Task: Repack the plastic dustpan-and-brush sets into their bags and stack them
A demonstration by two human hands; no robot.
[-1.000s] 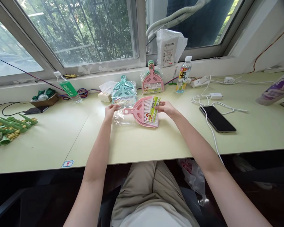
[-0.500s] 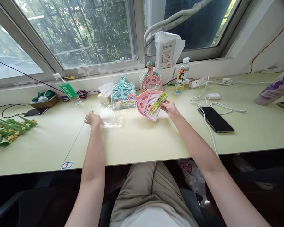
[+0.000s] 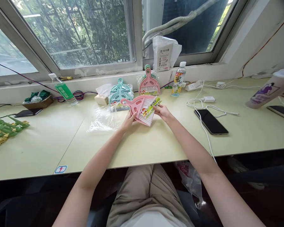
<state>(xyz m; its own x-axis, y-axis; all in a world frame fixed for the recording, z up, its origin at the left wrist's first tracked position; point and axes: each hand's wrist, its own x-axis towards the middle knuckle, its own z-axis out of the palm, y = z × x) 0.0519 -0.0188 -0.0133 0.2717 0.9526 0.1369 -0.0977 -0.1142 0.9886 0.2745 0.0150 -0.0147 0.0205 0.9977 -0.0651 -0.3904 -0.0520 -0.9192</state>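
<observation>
A pink dustpan with a white-bristled brush nested in it is held above the table between both hands. Across the bristles lies a yellow-green printed label card. My left hand grips the dustpan's lower left edge, its fingers partly hidden beneath. At the right side, my right hand pinches the pan's rim and the card's end. A clear plastic bag lies flat on the table left of the dustpan. Just behind stand wrapped teal dustpan sets and a pink dustpan set.
A green-labelled bottle leans at the back left, near green plastic pieces. Right of my hands are a drink bottle, a black phone, a white cable and a tilted cup. The table's front edge is close to my lap.
My left hand has left the plastic bag and moved right onto the pink dustpan. The bag now lies loose on the table. My right hand still holds the dustpan.
</observation>
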